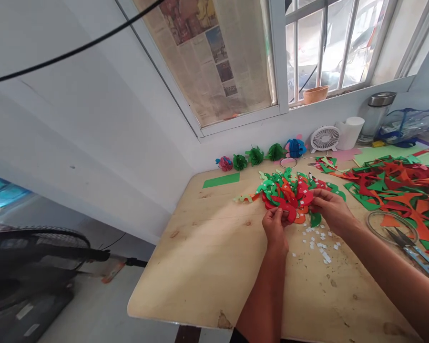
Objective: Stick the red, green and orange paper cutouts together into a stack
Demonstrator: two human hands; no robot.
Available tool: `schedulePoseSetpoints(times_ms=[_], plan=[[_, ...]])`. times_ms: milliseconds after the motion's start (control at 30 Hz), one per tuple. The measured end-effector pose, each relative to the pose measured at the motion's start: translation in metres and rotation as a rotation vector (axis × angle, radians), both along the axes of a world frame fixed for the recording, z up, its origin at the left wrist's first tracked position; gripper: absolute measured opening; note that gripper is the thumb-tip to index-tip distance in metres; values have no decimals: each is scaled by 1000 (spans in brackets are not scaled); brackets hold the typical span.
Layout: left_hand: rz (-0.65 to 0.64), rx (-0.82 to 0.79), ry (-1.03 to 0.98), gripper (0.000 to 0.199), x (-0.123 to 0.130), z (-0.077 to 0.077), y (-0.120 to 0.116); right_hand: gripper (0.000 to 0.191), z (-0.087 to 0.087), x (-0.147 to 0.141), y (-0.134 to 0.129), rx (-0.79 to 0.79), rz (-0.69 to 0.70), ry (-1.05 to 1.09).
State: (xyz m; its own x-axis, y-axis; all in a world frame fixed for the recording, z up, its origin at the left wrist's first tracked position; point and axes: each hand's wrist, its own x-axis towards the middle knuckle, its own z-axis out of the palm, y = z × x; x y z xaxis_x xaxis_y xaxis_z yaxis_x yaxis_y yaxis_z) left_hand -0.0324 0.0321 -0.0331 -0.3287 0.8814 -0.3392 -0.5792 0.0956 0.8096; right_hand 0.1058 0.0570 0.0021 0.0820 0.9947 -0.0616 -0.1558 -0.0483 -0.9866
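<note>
I have the left hand closed in a pinch, thumb and fingers on a red paper cut-out at the near side of the pile of cut-outs. The right hand reaches in from the other side, its fingertips closed on the edge of a red piece dotted with small white squares; from my view I can't tell if the two reds are joined. The pile, green, red and orange, lies toward the back edge of the wooden table, well in from the left edge.

Just on the near side of it I see loose white squares scattered on the bare wood. Toward the table's right side lies a larger heap of paper scraps, with a clear ring and scissors by its near side. A green strip lies near the back-left corner. Along the back edge I make out a row of folded paper figures, a white fan and a glass bottle.
</note>
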Motion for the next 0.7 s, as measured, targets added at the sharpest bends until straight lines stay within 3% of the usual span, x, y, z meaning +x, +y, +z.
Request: schedulePoseSetpoints(times_ms=[267, 700], plan=[[-66, 5, 62, 29, 3, 7, -4, 22, -6, 4, -21, 8, 42, 236], [-136, -3, 190, 21, 6, 12, -5, 37, -14, 4, -21, 41, 40, -15]])
